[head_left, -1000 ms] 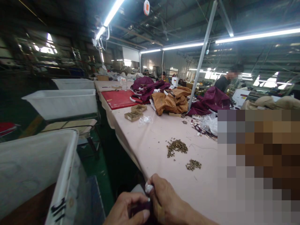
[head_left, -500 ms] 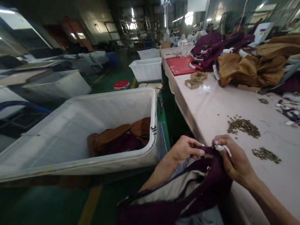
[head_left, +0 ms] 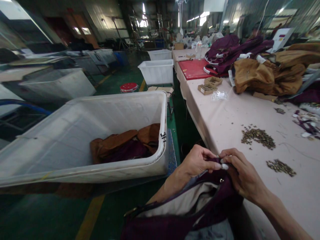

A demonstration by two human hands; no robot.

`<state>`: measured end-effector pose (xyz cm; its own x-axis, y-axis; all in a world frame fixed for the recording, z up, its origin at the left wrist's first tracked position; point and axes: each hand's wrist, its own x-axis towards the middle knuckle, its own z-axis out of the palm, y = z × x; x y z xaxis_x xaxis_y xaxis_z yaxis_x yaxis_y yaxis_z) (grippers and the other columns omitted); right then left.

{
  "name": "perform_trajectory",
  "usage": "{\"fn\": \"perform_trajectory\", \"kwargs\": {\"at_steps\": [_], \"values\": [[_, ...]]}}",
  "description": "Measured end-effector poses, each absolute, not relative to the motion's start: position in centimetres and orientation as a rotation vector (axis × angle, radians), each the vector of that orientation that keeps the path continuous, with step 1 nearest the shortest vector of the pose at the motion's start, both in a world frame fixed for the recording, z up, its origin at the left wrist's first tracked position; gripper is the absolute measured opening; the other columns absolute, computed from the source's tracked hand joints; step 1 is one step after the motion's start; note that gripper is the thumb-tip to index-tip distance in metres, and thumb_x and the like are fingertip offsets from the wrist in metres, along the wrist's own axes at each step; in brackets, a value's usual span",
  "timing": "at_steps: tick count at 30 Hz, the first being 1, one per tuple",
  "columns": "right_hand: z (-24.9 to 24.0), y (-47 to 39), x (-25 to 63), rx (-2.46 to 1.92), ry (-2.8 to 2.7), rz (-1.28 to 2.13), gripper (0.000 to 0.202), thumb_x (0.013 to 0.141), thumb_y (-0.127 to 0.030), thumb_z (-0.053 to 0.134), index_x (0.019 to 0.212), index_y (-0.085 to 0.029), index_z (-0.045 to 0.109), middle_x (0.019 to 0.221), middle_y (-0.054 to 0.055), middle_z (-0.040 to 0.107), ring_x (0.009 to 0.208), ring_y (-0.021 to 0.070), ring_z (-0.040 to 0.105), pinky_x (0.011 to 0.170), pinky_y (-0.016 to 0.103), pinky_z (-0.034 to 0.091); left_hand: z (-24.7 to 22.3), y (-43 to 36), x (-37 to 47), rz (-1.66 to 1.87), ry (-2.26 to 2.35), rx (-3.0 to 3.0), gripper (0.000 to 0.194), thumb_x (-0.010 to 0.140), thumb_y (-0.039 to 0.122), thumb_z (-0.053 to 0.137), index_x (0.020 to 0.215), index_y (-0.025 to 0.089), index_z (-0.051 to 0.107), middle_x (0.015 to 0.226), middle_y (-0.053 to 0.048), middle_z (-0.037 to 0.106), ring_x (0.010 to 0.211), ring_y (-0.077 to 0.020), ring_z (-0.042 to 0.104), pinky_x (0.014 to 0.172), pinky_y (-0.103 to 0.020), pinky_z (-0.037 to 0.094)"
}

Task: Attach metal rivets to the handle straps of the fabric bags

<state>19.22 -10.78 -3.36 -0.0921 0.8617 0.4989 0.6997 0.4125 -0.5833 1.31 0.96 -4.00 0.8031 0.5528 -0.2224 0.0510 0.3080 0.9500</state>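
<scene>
A dark purple bag with a pale lining lies across my lap at the bottom of the head view, its mouth open. My left hand pinches the upper end of the bag's strap from the left. Close against it, my right hand grips the same bit of strap, with white wrapping on a fingertip. What lies between the fingertips is too small to make out. Just below, a small metal fitting shows on the bag. Two piles of small brass-coloured studs, a larger pile and a smaller pile, lie beyond my right hand.
To my left stands a large white bin with brown and purple bags inside. On the pink-covered table are small boxes of studs, a red board and heaped brown bags. A red stool stands behind the bin.
My right hand has moved left, so its fingertips now meet those of my left hand at the strap. The view has shifted slightly.
</scene>
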Motion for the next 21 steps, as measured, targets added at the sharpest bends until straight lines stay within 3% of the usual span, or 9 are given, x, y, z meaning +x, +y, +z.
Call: {"fn": "perform_trajectory", "kwargs": {"at_steps": [6,12,16,21], "values": [[-3.1,-10.5,19.8,-1.268,-1.822,0.427,0.013,0.101,-0.017,0.046,0.104,-0.023,0.057,0.113,0.012,0.058,0.102,0.0240,0.061,0.083,0.038,0.052,-3.3,0.7,1.4,0.370,0.609,1.263,0.046,0.057,0.040,0.094,0.083,0.007,0.075,0.062,-0.004,0.065,0.052,-0.0136,0.059,0.052,-0.023,0.044],[-1.5,-9.2,19.6,-1.184,-1.707,0.431,0.013,0.101,-0.020,0.042,0.099,-0.023,0.055,0.104,0.009,0.060,0.095,0.0218,0.061,0.081,0.035,0.050,-0.2,0.8,2.0,0.393,0.666,1.481,0.026,0.071,0.030,0.082,0.084,0.008,0.075,0.068,-0.005,0.067,0.057,-0.0139,0.058,0.054,-0.024,0.043],[-1.1,-7.9,20.2,-1.196,-1.654,0.393,0.005,0.092,-0.017,0.053,0.093,-0.022,0.055,0.101,0.008,0.063,0.090,0.0204,0.063,0.079,0.033,0.050,0.5,1.9,2.7,0.397,0.643,1.600,0.025,0.075,0.032,0.077,0.086,0.010,0.075,0.076,-0.006,0.069,0.068,-0.0175,0.062,0.062,-0.026,0.048],[-1.3,-8.1,20.7,-1.230,-1.624,0.432,0.018,0.079,-0.010,0.057,0.093,-0.021,0.058,0.097,0.005,0.069,0.085,0.0186,0.066,0.077,0.029,0.050,0.5,1.8,3.0,0.398,0.726,1.607,0.035,0.070,0.040,0.079,0.089,0.011,0.075,0.078,-0.008,0.070,0.068,-0.0199,0.063,0.061,-0.028,0.052]]}}
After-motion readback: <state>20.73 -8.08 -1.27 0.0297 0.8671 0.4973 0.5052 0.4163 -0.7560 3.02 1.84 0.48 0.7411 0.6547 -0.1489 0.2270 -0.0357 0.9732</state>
